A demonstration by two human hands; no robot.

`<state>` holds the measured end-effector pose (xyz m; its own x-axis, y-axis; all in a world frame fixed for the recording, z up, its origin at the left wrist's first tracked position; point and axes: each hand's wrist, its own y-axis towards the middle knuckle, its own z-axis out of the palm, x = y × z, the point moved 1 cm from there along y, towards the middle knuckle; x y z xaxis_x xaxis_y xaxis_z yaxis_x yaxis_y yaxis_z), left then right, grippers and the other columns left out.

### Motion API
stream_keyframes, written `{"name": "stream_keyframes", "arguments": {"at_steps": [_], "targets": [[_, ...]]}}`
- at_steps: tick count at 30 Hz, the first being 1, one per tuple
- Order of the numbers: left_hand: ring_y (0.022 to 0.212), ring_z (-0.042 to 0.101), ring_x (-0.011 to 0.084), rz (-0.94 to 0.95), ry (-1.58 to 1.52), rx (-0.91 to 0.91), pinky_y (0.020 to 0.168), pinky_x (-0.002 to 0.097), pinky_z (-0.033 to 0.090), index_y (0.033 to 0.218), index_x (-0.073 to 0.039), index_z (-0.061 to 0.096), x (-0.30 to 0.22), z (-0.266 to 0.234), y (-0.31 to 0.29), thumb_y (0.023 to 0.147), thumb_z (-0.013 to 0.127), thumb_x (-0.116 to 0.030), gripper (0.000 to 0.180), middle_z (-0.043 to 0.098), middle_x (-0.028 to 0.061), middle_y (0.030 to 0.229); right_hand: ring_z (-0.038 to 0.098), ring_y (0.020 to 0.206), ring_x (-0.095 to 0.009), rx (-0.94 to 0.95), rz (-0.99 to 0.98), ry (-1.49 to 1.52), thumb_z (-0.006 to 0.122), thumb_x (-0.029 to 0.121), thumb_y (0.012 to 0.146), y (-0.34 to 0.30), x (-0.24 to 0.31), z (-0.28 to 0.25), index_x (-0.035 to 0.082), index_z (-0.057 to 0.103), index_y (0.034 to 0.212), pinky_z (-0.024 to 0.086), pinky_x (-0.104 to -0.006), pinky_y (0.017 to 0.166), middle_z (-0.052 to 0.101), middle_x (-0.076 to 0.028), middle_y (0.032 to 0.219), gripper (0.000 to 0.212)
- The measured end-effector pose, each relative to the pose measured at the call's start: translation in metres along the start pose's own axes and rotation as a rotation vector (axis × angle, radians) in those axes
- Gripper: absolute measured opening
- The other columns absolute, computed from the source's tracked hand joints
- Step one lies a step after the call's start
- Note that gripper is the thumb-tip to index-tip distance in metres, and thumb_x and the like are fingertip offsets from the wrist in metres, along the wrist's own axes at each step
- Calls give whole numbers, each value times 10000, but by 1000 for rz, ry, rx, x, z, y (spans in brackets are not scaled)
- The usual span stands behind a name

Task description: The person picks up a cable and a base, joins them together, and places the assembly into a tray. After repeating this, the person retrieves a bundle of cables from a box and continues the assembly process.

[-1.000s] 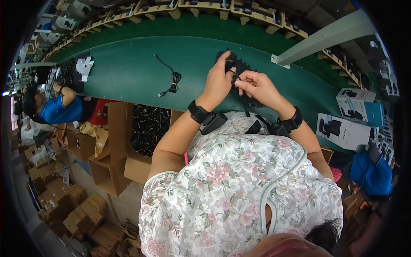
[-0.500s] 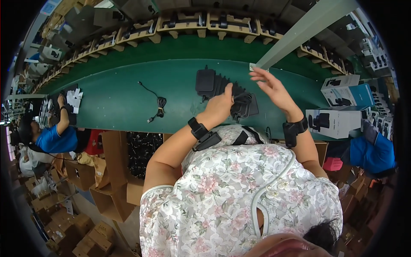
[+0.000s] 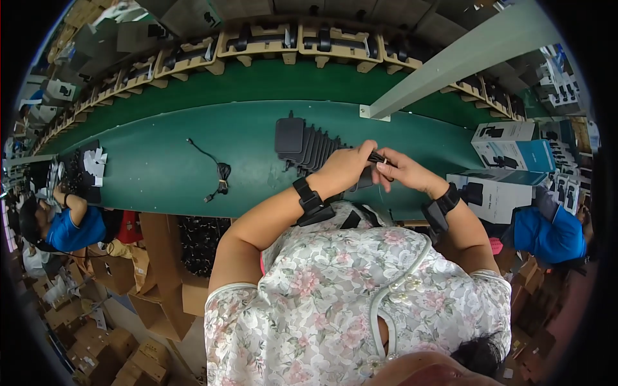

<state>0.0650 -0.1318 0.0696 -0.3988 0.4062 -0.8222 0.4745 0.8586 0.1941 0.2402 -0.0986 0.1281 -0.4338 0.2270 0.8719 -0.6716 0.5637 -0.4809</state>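
My left hand and my right hand meet over the green belt, both pinched on a small black cable bundle held between them. Just behind my hands lies a row of dark grey flat power adapters, overlapping like fallen tiles. A loose black cable, coiled at one end, lies on the belt to the left of my hands. Both wrists wear black bands.
White and blue product boxes stand at the right. Cardboard trays with black parts line the far side of the belt. A grey beam crosses the upper right. A person in blue works at left, another at right. Brown cartons are stacked below.
My hands parted over the adapter row, the right one reaching far, then came back together on the cable bundle. The view shifted, so the belt appears lower and more centred.
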Motion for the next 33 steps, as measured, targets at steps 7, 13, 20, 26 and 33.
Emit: {"name": "stream_keyframes", "arguments": {"at_steps": [7,13,20,26,33], "targets": [[850,554,298,-145,49,-547,754,374,445,1079,-8,477,58,-4,-52,743,593,-13,355,555,150,922,574,768,-361,-660,91,-1117,499,316,871,-34,-5,-101,19,541,1006,456,-389,654,594,-208,835,329],[829,557,272,-466,52,-762,738,342,456,1051,3,470,95,-5,-125,784,517,48,275,544,147,925,575,775,-341,-852,-815,-1486,510,327,847,21,31,-199,95,604,979,468,-411,642,602,-160,900,283],[851,551,273,-553,127,-821,738,337,455,1062,3,455,83,-11,-142,796,491,61,275,531,151,960,598,789,-313,-1099,-63,-1439,508,412,829,95,88,-222,93,618,936,476,-397,664,621,-142,851,354],[860,557,223,-639,124,-828,721,297,451,1080,-6,452,80,-3,-158,809,476,76,284,534,125,984,601,743,-319,-821,120,-1813,492,428,835,119,72,-254,82,612,911,486,-401,636,630,-125,850,373],[866,550,280,-688,88,-815,741,334,457,1065,4,448,77,-4,-164,802,476,64,271,526,151,983,582,825,-346,-855,154,-1608,459,385,853,125,75,-262,81,573,984,480,-427,674,606,-190,906,350]]}}
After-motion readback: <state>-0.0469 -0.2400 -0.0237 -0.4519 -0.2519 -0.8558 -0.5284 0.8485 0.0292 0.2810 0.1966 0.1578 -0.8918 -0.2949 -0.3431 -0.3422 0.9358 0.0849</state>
